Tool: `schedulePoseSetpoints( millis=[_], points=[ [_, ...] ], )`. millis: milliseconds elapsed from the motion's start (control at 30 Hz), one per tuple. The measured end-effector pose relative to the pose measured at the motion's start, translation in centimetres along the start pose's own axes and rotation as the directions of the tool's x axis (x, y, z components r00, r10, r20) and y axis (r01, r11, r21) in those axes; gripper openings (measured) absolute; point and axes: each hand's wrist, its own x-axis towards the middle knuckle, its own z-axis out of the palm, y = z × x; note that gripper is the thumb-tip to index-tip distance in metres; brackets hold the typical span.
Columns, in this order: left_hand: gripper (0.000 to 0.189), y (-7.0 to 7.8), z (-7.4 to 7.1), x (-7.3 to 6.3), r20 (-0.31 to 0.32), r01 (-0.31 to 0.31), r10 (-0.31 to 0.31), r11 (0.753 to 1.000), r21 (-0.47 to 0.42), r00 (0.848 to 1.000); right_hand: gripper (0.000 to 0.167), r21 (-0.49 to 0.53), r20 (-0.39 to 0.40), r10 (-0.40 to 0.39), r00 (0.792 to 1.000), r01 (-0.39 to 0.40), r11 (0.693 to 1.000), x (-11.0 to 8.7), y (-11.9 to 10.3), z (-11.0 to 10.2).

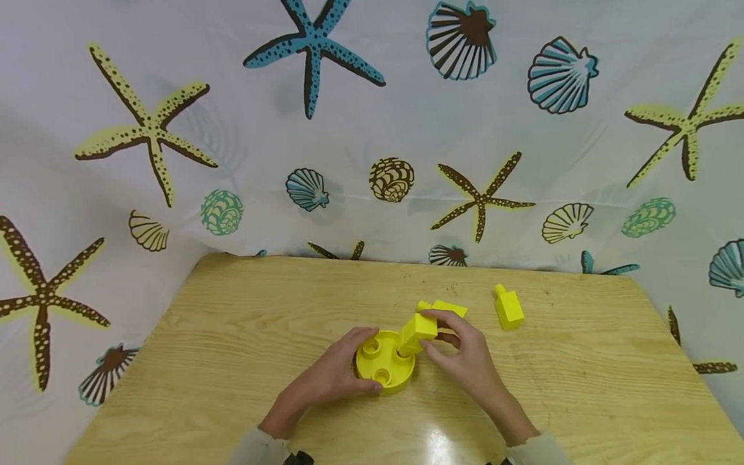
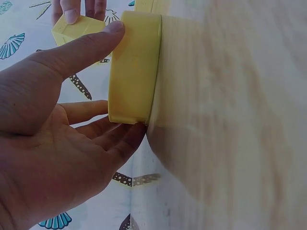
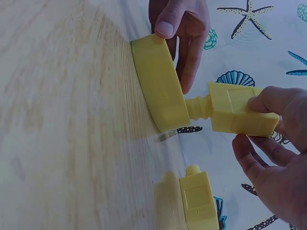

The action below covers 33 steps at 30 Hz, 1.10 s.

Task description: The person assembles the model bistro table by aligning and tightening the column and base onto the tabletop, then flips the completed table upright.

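A round yellow base (image 1: 398,371) with raised ring sockets lies on the wooden table, its sockets facing up. My left hand (image 1: 332,376) grips it round the left side, the thumb at the near rim and the fingers on the far side. My right hand (image 1: 469,359) pinches a yellow block-shaped leg (image 1: 420,330) between thumb and fingers. The leg is slightly tilted, over the base's right-hand socket. Its threaded peg (image 3: 199,108) shows between block and base in the right wrist view; how deep the tip sits is hidden.
A second yellow leg (image 1: 451,308) lies just behind my right hand, partly covered by it. Farther right on the table (image 1: 581,361) lies another yellow leg (image 1: 509,310). A white cloth (image 1: 360,226) printed with shells and starfish hangs behind and at both sides.
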Motion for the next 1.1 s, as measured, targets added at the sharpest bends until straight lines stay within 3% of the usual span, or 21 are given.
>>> schedulePoseSetpoints(
  millis=[200,600,833,1100],
  points=[
    [0.092,-0.2,0.2,-0.21,-0.007,-0.003,0.003,1.0,0.0,1.0,0.047,-0.032,0.005,0.001,1.0,-0.001,0.999,-0.18,-0.25,0.3],
    [0.091,-0.29,0.13,-0.22,0.002,-0.013,0.013,1.0,-0.017,1.0,0.04,0.001,0.052,-0.024,0.998,0.024,1.0,-0.4,-0.03,0.57],
    [0.092,-0.48,0.2,-0.27,0.002,-0.002,0.002,1.0,-0.015,1.0,0.042,0.049,0.071,0.004,0.997,-0.007,0.999,-0.47,-0.05,0.49],
    [0.092,-0.6,0.24,-0.44,0.003,-0.009,0.009,1.0,-0.029,1.0,0.046,0.029,0.093,0.021,0.995,-0.024,0.999,-0.08,-0.17,0.62]
  ],
)
